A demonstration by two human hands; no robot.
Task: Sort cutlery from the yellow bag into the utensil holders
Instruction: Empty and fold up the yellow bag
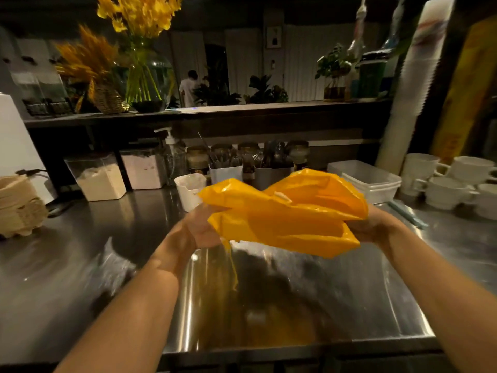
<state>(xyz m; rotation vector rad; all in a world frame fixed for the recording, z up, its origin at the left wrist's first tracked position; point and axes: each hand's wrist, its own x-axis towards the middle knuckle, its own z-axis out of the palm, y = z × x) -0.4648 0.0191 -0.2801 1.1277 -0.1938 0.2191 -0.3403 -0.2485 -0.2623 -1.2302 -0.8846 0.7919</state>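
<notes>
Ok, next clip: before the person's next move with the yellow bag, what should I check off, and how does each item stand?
1. Left hand holds the yellow bag: ok.
2. Right hand holds the bag, fingers hidden behind it: ok.
3. Bag lifted off the steel counter: ok.
4. Cutlery inside the bag: cannot tell.
5. Bag's opening found: cannot tell.
6. Utensil holders upright at the back of the counter: ok.

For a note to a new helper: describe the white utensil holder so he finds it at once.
At the back of the steel counter, behind the yellow bag, two cutlery holders stand together. The white holder is on the left, the grey holder on the right.
</notes>
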